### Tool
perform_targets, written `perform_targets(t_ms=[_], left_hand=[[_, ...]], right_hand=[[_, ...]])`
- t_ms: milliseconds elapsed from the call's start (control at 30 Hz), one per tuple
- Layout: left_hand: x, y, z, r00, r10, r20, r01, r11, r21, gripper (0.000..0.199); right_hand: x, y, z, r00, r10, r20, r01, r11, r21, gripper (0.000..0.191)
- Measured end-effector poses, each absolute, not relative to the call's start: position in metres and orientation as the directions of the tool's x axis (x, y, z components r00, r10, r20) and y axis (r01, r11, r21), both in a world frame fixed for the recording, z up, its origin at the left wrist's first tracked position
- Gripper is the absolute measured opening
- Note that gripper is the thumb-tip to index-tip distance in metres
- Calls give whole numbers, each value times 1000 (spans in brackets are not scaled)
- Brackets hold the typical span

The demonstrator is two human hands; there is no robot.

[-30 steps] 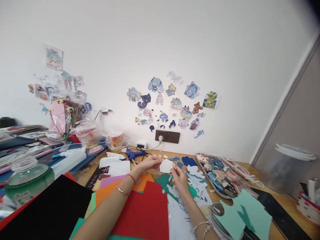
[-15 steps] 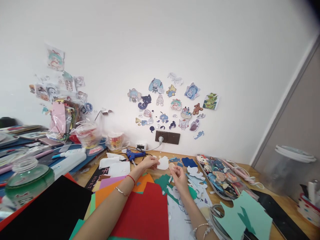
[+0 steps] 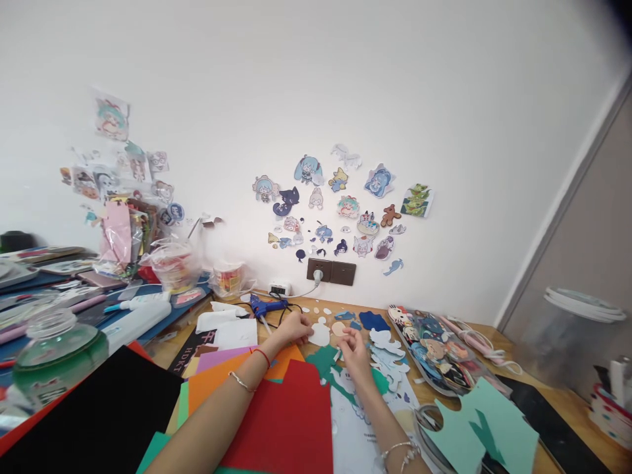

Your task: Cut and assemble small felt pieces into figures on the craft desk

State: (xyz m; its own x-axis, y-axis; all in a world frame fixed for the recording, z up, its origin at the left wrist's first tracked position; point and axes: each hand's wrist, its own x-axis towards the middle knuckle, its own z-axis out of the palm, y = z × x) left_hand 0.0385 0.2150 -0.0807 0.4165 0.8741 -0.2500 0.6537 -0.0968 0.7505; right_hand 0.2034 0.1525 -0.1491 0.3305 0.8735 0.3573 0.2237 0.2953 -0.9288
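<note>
At the middle of the desk, my left hand (image 3: 295, 329) has its fingertips pinched at the left edge of a white paper cutout (image 3: 320, 333) with a rounded body and a small bump on top. Just right of it, a round peach paper cutout (image 3: 338, 328) sits at the fingertips of my right hand (image 3: 353, 345), thumb and finger closed at its edge. Small white paper bits (image 3: 316, 310) lie behind the white cutout. Blue paper pieces (image 3: 374, 320) and white-and-pale-blue cutouts (image 3: 388, 355) are to the right.
Red card (image 3: 286, 421) and black card (image 3: 99, 408) cover the front. A blue glue gun (image 3: 266, 306) rests behind my left hand. A tray of character cutouts (image 3: 434, 352) stands right, with mint card (image 3: 486, 421) before it. A green-filled jar (image 3: 56, 355) is at left.
The white cutout has come down and slightly towards me, showing more small white bits behind it. The peach cutout shows more fully beside it. Both hands have shifted only slightly.
</note>
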Motion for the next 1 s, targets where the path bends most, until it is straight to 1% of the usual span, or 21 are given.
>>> perform_targets(t_ms=[133, 267, 433, 600, 700, 800, 900, 1000], left_hand=[[37, 215, -86, 409, 898, -160, 701, -198, 685, 25], [35, 216, -88, 407, 911, -73, 750, -287, 596, 24], [35, 215, -88, 401, 916, -22, 792, -335, 511, 23], [36, 216, -87, 385, 923, 9, 805, -340, 486, 23], [36, 218, -87, 374, 927, 24, 807, -338, 485, 24], [36, 219, -87, 365, 930, 36, 807, -336, 485, 25], [37, 221, -87, 355, 934, 45, 811, -332, 482, 26], [38, 222, -88, 354, 934, 47, 811, -332, 481, 25]], right_hand=[[204, 149, -143, 360, 847, 391, 332, 275, -902, 20], [210, 148, -138, 386, 810, 441, 495, 222, -840, 19], [220, 149, -131, 319, 813, 486, 711, 134, -691, 17], [225, 161, -119, 204, 880, 430, 857, 52, -513, 18], [224, 175, -111, 154, 917, 369, 907, 17, -421, 19], [219, 188, -107, 161, 937, 309, 931, -40, -363, 20], [213, 194, -106, 191, 944, 271, 932, -87, -351, 20], [210, 195, -104, 213, 945, 248, 917, -106, -384, 20]])
